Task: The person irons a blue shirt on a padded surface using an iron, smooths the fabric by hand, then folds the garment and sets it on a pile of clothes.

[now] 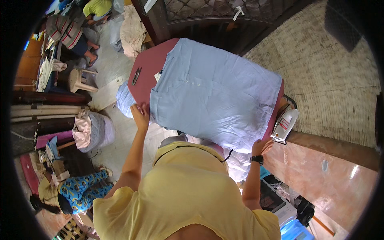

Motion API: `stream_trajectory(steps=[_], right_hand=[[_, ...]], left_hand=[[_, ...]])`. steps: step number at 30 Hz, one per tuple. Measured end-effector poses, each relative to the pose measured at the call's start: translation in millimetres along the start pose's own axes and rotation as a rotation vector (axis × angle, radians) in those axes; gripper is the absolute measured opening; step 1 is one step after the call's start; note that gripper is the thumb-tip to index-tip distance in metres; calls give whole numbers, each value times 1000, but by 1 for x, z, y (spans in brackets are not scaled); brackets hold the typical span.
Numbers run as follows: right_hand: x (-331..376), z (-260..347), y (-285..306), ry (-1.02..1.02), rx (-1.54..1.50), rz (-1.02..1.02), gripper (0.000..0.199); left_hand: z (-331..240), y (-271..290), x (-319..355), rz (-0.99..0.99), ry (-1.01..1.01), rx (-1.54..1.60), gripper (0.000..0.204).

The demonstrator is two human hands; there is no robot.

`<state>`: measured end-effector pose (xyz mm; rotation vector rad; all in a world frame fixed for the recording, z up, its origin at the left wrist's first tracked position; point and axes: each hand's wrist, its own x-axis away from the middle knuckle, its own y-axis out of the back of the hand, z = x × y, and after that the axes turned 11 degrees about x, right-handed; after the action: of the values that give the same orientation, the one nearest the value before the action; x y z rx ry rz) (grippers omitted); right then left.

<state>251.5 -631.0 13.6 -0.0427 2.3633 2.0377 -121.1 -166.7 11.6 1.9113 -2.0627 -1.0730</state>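
A light blue shirt lies spread flat over a maroon ironing table. My left hand grips the shirt's near left edge, where a sleeve hangs off the table. My right hand, with a black watch on the wrist, holds the shirt's near right corner at the table edge. A white and red iron stands on end just beyond my right hand.
A dark clip and a small white object lie on the bare maroon top. A cloth bundle, a stool and seated people are on the left. A brick floor and a reddish ledge are on the right.
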Motion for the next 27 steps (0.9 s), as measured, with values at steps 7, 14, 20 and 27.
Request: stream_trajectory(steps=[7,14,20,27], right_hand=[[-125,128,68,477,-347,-338,48],[-270,195,42,7,-137,-64,59],[-320,201,23,84,-176,30,72],[-360,186,-1,172,-481,-310,38]], left_hand=[[-63,-130,-201,358,263,204,49],[-61,-230,-250,589,185,-213,60],[26,-236,-271,392,228,486,20],[-23,-225,-282,690,121,734,20]])
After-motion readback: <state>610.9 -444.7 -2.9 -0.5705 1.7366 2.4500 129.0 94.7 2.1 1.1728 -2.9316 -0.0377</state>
